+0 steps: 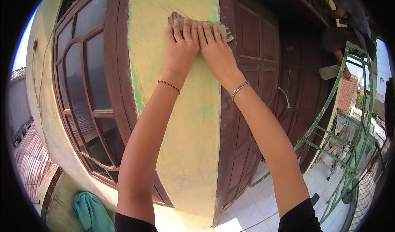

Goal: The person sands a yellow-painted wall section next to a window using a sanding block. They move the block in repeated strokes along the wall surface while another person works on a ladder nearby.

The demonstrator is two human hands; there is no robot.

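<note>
Two hands lie flat on a worn, grey-brown sheet against a yellow wall.

In the head view, the sheet (228, 31), which looks like sandpaper, sits high on the wall (189, 149), between the window (96, 67) and the door frame (227, 71), its right end reaching over the frame's brown edge. It is wider than it is tall, with an uneven outline: the left end rises to a blunt peak with dark printed marks, and the right end slants downward with pale stripes. Fingers hide much of its middle. The left hand (183, 47) and right hand (215, 51) are side by side, palms toward the wall, fingers straight and pointing up over the sheet, neither one clenched.
</note>
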